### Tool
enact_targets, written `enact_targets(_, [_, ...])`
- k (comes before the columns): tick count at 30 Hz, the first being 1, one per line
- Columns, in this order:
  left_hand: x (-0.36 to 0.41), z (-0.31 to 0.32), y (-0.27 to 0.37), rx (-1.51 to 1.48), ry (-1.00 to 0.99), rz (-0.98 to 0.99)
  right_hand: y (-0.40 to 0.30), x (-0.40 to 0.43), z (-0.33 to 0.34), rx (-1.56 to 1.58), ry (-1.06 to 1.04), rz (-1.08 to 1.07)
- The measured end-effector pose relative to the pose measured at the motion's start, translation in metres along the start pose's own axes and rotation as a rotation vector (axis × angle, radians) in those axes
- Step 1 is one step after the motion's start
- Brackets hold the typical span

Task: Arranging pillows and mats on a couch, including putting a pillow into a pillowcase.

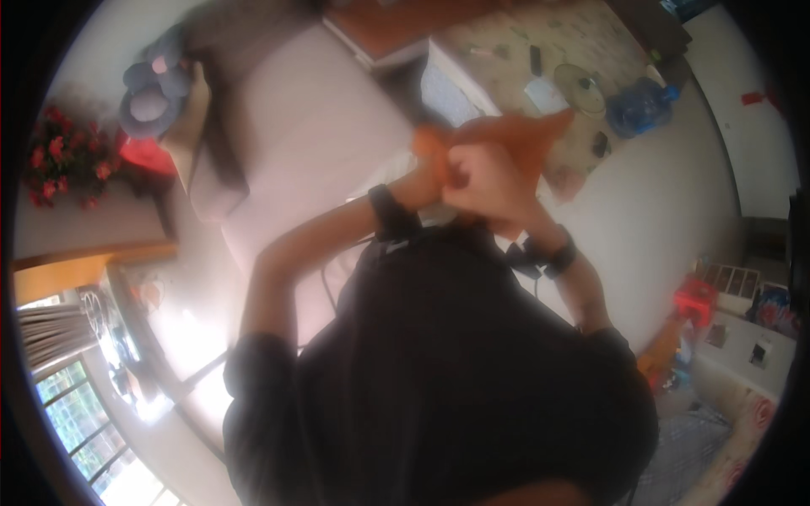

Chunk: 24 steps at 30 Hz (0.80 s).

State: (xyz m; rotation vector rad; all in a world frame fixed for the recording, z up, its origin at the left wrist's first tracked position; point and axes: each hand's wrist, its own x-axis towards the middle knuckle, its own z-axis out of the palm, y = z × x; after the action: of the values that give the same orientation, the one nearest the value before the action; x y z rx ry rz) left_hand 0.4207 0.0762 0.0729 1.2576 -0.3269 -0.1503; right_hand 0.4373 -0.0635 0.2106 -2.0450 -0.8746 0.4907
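Both my hands are together in front of my body around a piece of orange sheet material (519, 136), blurred, perhaps cloth or a thin bag. My right hand (487, 183) is curled into a fist over it, and the material spreads out beyond the knuckles. Beside it, my left hand (423, 185) reaches in from the other side. Bunched orange material covers its fingers, so their pose is hidden. Black bands (393, 212) circle both wrists. Below the hands, a pale object is mostly hidden by my arms and dark shirt.
Ahead stands a table with a patterned cover (506, 69), bearing a glass lid (579, 92), a blue water jug (642, 107) and small dark items. At left are red flowers (57, 152) and a grey plush toy (152, 95). A red container (695, 300) sits at right.
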Motion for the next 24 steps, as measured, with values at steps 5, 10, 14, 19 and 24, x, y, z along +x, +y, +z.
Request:
enact_targets(5, [0.040,0.006,0.031,0.740,-0.288,0.085,0.046,-0.003,-0.018,-0.064,0.433,0.099])
enact_targets(10, [0.015,-0.003,0.036,0.897,-0.154,0.063,0.081,-0.005,-0.003,-0.224,0.558,0.046])
enact_targets(14, [0.011,-0.028,0.032,0.924,-0.271,-0.161,0.091,0.006,0.014,-0.124,0.490,0.063])
enact_targets(19, [-0.011,-0.037,0.049,0.915,-0.468,-0.518,0.112,0.014,0.028,0.044,0.464,0.030])
enact_targets(24, [-0.027,-0.033,0.041,1.117,-0.236,-0.299,0.125,0.029,0.048,0.367,0.446,-0.024])
